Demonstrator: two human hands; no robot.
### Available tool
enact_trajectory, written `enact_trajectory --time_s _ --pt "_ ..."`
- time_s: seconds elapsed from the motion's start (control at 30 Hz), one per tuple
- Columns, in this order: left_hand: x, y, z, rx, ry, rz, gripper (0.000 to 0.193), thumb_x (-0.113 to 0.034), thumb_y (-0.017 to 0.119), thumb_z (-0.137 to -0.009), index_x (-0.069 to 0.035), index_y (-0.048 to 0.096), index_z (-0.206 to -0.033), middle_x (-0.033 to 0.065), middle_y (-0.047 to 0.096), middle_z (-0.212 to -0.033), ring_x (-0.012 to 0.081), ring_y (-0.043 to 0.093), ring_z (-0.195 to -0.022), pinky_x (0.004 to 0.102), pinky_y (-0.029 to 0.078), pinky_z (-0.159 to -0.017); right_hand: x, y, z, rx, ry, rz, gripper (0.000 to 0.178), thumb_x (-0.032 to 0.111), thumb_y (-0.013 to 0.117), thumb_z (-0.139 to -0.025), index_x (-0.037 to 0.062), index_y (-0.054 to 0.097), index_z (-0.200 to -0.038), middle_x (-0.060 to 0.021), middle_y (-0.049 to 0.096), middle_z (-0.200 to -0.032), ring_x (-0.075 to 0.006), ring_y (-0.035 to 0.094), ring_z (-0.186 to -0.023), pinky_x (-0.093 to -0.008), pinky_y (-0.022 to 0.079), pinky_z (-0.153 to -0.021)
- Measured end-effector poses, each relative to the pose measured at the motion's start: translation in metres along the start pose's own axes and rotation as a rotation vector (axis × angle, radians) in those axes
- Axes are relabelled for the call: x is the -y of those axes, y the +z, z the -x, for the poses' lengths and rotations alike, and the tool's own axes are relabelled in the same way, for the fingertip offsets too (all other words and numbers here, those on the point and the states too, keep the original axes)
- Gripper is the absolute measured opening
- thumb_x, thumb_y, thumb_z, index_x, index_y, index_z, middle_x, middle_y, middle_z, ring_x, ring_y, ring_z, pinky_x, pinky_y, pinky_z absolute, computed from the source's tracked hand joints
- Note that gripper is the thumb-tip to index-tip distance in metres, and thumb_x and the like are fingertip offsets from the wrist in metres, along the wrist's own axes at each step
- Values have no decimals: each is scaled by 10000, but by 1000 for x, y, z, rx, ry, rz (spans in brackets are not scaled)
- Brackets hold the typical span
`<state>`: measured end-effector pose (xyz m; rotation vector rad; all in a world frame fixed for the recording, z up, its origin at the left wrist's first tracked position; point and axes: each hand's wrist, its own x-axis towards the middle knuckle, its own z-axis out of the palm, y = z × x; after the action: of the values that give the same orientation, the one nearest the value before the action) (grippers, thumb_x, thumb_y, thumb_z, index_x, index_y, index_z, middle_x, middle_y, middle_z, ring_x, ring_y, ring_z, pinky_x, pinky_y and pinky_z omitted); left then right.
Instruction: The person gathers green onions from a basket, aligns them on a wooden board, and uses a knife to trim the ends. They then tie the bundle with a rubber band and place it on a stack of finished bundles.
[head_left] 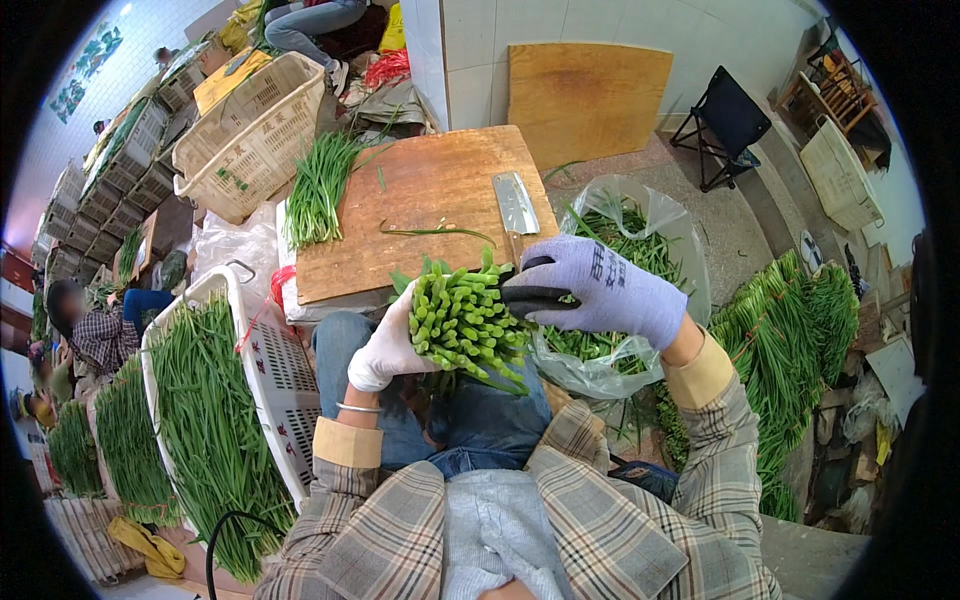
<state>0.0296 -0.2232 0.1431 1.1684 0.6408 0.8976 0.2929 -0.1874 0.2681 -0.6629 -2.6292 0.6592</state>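
Note:
A thick bunch of green stalks [465, 320] stands over my lap, its pale cut ends facing up. My left hand [388, 345], in a white glove, is wrapped round the bunch's left side. Against its right edge, my right hand [600, 290] is closed in a lavender glove with black fingers; its fingertips are partly hidden. Just beyond lies a wooden board [420, 190] on a low support. On it rest a cleaver [516, 203] with its handle toward me, a loose green stalk [435, 232] and a pile of long green leaves [322, 190].
A white crate of long greens [245, 330] stands at my left. To the right are a clear plastic bag [690, 255] with green scraps and a large heap of greens [775, 340]. An empty crate [250, 140], a leaning board [590, 100] and a folding stool [722, 125] stand farther off.

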Motion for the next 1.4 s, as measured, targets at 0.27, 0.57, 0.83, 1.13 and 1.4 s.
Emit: enact_trajectory --time_s 0.27,0.57,0.83,1.13,1.4 --pt "-1 -3 1 28 64 -167 992 -43 835 -570 -40 252 -1371 68 458 -1305 157 456 -1167 336 390 -1004 7 6 -3 -95 -70 269 246 243 703 -728 127 645 -936 -78 582 -872 -253 589 -818 -363 488 -728" --pt "4 -5 3 19 57 -208 980 -66 843 -560 -22 274 -1356 71 474 -1272 159 460 -1147 321 384 -999 25 -5 14 -624 98 -290 285 123 644 -621 -7 663 -873 -125 632 -933 -211 621 -784 -310 505 -716" --pt "8 -11 6 -34 94 -272 996 -67 851 -536 -5 292 -1358 75 469 -1272 161 450 -1158 312 376 -1000 -82 -128 183 -1158 -247 -938 278 161 507 -922 10 587 -1141 -124 625 -1090 -201 599 -987 -436 424 -986" --pt "-1 -13 9 -39 148 -174 1003 -47 854 -530 -26 301 -1365 74 455 -1314 165 457 -1170 329 381 -1004 -135 14 180 -447 1179 507 262 216 625 -813 37 650 -1003 -148 669 -933 -175 645 -831 -304 491 -754" --pt "-4 -6 6 -6 68 -28 998 -19 828 -558 -47 269 -1384 70 452 -1320 173 464 -1172 341 386 -1012 -3 34 -9 -440 236 -340 234 99 645 -792 29 645 -1015 -69 668 -950 -136 622 -831 -270 498 -763"
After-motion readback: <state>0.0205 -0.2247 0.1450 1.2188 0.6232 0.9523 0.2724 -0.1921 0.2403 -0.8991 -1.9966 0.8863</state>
